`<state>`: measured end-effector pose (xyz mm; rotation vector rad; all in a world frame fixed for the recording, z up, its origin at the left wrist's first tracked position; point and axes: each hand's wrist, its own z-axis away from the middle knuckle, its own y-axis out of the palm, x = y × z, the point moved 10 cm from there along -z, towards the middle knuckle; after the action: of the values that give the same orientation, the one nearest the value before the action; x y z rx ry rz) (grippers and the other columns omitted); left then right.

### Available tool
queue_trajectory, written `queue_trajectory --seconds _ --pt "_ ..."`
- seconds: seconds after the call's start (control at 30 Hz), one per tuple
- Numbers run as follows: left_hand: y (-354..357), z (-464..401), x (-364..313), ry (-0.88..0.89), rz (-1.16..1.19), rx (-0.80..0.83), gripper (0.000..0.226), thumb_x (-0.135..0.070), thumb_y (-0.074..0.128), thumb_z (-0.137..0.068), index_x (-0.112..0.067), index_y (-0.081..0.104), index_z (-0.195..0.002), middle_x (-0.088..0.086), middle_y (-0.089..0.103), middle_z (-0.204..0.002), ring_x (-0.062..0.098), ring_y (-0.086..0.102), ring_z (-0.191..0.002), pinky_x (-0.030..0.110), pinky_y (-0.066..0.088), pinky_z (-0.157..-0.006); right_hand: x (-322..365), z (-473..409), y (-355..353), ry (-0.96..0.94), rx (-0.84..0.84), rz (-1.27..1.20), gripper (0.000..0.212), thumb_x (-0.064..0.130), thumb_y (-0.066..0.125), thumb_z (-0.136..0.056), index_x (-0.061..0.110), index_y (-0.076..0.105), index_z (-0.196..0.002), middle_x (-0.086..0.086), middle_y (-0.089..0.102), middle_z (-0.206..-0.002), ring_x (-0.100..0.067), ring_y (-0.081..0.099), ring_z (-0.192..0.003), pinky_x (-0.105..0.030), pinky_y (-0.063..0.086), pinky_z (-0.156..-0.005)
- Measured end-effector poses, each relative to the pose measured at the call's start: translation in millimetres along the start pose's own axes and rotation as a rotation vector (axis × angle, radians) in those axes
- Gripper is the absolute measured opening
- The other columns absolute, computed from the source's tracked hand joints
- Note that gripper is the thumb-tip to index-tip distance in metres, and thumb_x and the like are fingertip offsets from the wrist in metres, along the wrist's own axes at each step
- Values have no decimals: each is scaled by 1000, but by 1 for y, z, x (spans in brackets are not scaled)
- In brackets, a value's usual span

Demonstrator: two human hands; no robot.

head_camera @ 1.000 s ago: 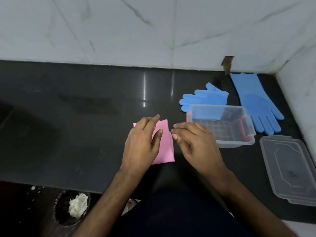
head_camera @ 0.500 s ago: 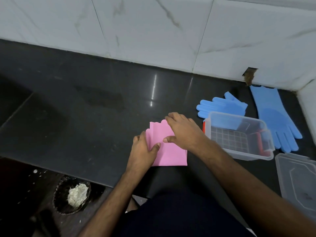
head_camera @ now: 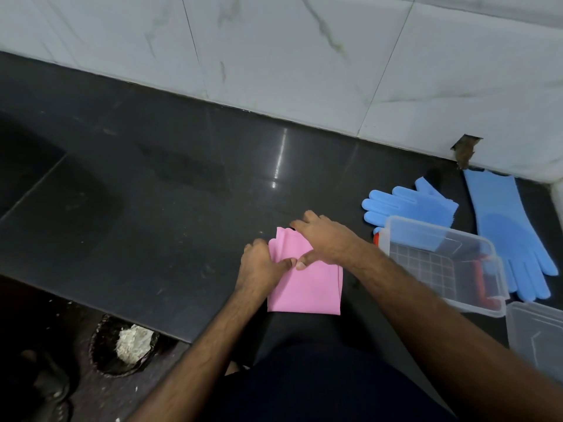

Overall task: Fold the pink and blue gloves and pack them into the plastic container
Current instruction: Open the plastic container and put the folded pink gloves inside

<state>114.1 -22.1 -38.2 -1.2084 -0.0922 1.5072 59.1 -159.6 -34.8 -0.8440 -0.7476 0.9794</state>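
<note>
Folded flat pink rubber glove [head_camera: 307,284] at six o'clock on black counter [head_camera: 152,223], pinned by left hand [head_camera: 259,271] and spread right hand [head_camera: 326,239]; best creased firmly before transfer to clear plastic container [head_camera: 441,263] at three o'clock.

Folded pink glove [head_camera: 307,284] flat at lower centre. Two blue gloves at right: one [head_camera: 406,205] behind clear, open plastic container [head_camera: 438,263], the other [head_camera: 511,233] stretched along its right side.
</note>
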Motion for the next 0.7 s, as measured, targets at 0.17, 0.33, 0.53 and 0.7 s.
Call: queue_trajectory --seconds 0.17,0.33,0.53,0.7 --pt "6 -9 0 -2 123 64 39 -40 82 -84 -10 57 -82 1 64 -81 16 58 -66 28 41 -53 -9 -6 1 19 -3 -109 89 52 89 -68 22 46 -140 -4 52 -128 -24 58 -107 -38 52 -81" --pt "11 -9 -7 -3 439 186 29 -29 78 -92 -1 72 -97 15 78 -96 28 75 -82 37 59 -69 -14 -8 0 29 -21 -139 86 58 85 -70 22 49 -139 -2 57 -126 -21 58 -107 -34 44 -80" --pt "14 -3 -18 21 703 443 33 -26 78 -92 1 76 -110 23 77 -109 42 73 -106 52 59 -96 -25 9 -10 41 -53 -300 79 65 82 -69 27 51 -132 6 47 -114 -13 51 -100 -31 44 -76" --pt "3 9 -37 151 694 570 38 -32 74 -95 0 74 -115 26 74 -115 37 73 -102 43 61 -89 -16 32 -19 -48 -60 -689 54 58 85 -72 33 52 -107 13 61 -105 -12 65 -94 -25 55 -70"
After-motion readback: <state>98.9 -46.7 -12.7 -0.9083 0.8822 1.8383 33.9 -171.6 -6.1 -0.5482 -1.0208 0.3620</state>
